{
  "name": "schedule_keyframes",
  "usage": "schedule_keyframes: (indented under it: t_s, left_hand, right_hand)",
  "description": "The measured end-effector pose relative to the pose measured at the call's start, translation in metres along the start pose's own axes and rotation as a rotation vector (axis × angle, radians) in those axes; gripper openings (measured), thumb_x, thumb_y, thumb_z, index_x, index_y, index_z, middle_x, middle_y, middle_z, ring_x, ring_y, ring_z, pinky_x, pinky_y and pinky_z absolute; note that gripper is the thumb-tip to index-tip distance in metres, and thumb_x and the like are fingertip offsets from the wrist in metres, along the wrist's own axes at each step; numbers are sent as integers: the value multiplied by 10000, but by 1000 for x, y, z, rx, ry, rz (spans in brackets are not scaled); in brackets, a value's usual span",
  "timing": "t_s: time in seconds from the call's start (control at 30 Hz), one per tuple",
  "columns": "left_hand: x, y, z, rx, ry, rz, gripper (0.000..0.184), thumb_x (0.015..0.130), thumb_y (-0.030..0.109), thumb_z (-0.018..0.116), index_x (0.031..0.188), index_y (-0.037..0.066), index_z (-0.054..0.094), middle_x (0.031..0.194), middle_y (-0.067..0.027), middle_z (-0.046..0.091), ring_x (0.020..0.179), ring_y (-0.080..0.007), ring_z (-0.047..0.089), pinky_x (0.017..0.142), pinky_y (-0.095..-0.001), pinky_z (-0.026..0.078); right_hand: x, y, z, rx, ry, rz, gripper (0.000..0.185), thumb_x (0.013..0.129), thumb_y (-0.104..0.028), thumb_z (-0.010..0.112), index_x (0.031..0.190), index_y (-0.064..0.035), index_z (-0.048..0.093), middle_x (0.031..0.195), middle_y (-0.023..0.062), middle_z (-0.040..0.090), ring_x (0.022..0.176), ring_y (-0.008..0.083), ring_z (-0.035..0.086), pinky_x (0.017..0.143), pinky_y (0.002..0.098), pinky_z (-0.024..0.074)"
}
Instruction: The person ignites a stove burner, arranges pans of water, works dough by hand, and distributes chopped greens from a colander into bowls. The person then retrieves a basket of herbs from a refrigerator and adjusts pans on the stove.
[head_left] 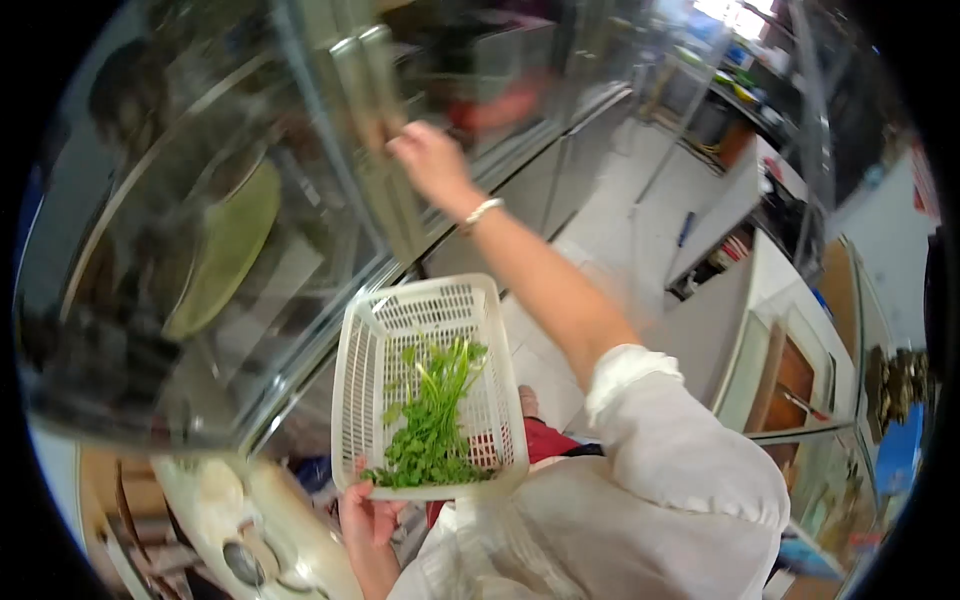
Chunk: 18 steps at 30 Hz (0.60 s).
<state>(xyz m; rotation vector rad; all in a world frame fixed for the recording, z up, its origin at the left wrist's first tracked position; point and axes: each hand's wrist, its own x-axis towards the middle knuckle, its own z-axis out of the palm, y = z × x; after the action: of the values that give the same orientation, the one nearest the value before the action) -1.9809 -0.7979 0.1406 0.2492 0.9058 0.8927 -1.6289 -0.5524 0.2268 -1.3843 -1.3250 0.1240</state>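
Observation:
A white slatted plastic basket [489,300] is held at waist height by my left hand [368,515], whose fingers are at its near left corner. Inside it lies a bunch of leafy green herbs [430,430], stems pointing away from me. My right hand [430,165], with a white bracelet at the wrist, is raised beyond the basket at the metal frame [385,130] of a glass door. Its fingers are curled in against the frame edge; what they grip is too blurred to make out.
Large glass panels [230,200] stand at the left and ahead. Tiled floor [625,190] runs to the upper right, towards a counter [740,95] with items on it. A glass-topped cabinet [790,370] is at the right, and a pale rounded object [270,520] at the lower left.

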Motion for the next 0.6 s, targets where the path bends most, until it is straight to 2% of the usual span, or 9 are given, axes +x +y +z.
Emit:
schedule_keyframes:
  t_s: [0.07, 0.1, 0.13, 0.2, 0.3, 0.4, 0.47, 0.5, 0.6]
  left_hand:
    - [21, 8, 0, 40, -123, -61, 498, 704, 131, 493, 1195, 79, 429, 1192, -176, 490, 1025, -378, 531, 786, -561, 486]
    - [29, 13, 5, 74, -131, -105, 509, 704, 130, 496, 1205, 79, 423, 1186, -174, 494, 1026, -374, 531, 789, -564, 484]
    - [38, 18, 12, 112, -131, -145, 520, 703, 128, 500, 1214, 78, 418, 1179, -172, 498, 1026, -370, 530, 791, -566, 481]
    - [80, 5, 57, 120, -205, -205, 551, 715, 62, 506, 1249, 29, 374, 1161, -191, 504, 1009, -376, 542, 764, -572, 490]
    - [121, -14, 107, 201, -365, -262, 541, 713, 54, 506, 1233, -14, 374, 1128, -193, 523, 954, -360, 572, 739, -555, 509]
    - [156, -34, 157, 210, -426, -288, 531, 713, 38, 493, 1225, -36, 371, 1106, -192, 533, 918, -346, 589, 709, -537, 528]
    - [190, -53, 191, 323, -493, -283, 541, 713, 69, 493, 1241, 31, 381, 1131, -170, 533, 988, -341, 560, 759, -524, 512]
    - [203, -63, 218, 343, -519, -252, 524, 718, 69, 495, 1228, 15, 385, 1134, -175, 533, 982, -341, 565, 765, -529, 509]
    - [258, -95, 290, 398, -587, -289, 516, 725, 68, 487, 1224, -1, 376, 1124, -178, 537, 975, -339, 569, 769, -532, 507]
  right_hand:
    - [0, -24, 4, -73, -74, 106, 240, 817, -313, 549, 912, -94, 576, 916, 163, 578, 893, 330, 545, 751, 420, 429]
    - [-2, -30, 5, -114, -68, 18, 268, 819, -319, 547, 889, -60, 558, 817, 171, 557, 815, 352, 542, 704, 410, 434]
    - [1, -40, -8, -249, -310, 63, 288, 841, -330, 521, 991, -88, 565, 912, 176, 560, 902, 349, 529, 770, 408, 429]
    - [1, -2, -38, -203, -276, 76, 381, 858, -365, 481, 1144, -117, 528, 1072, 187, 528, 1038, 332, 486, 878, 400, 400]
    - [-15, 29, -114, -165, -121, 20, 465, 871, -358, 460, 1233, -67, 450, 1163, 203, 475, 1124, 335, 423, 936, 387, 359]
    - [-52, 76, -213, -272, -44, 212, 507, 874, -364, 460, 1249, -27, 411, 1223, 198, 449, 1160, 317, 403, 982, 383, 315]
    - [-85, 109, -275, -308, 210, 494, 516, 875, -360, 467, 1234, 8, 423, 1237, 207, 446, 1179, 299, 399, 991, 370, 309]
    - [-106, 154, -305, -362, 322, 458, 539, 873, -366, 470, 1252, 11, 402, 1242, 211, 443, 1177, 296, 409, 983, 363, 320]
    - [-145, 219, -361, -251, 560, 602, 573, 870, -367, 479, 1274, 25, 368, 1238, 206, 448, 1167, 280, 425, 965, 343, 337]
